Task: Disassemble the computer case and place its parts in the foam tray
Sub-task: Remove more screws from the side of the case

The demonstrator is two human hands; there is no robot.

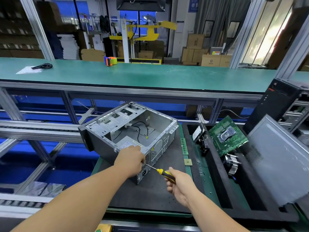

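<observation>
An open grey computer case [107, 131] lies on a black mat [147, 195] with its power supply and loose cables inside. My left hand [129, 160] rests curled against the case's rear corner, fingers by the screwdriver tip. My right hand [179, 185] grips the yellow-and-black handle of a screwdriver [164, 174], whose shaft points at the case's rear panel. The black foam tray [215, 178] to the right holds a green motherboard [228, 135], a heatsink fan [231, 164] and a drive [197, 133].
A RAM stick [184, 146] and a CPU chip [188, 162] lie on the mat's right edge. A grey side panel [280, 158] leans at the right, with another black tower [277, 101] behind it. A tape dispenser [110, 61] sits on the green shelf.
</observation>
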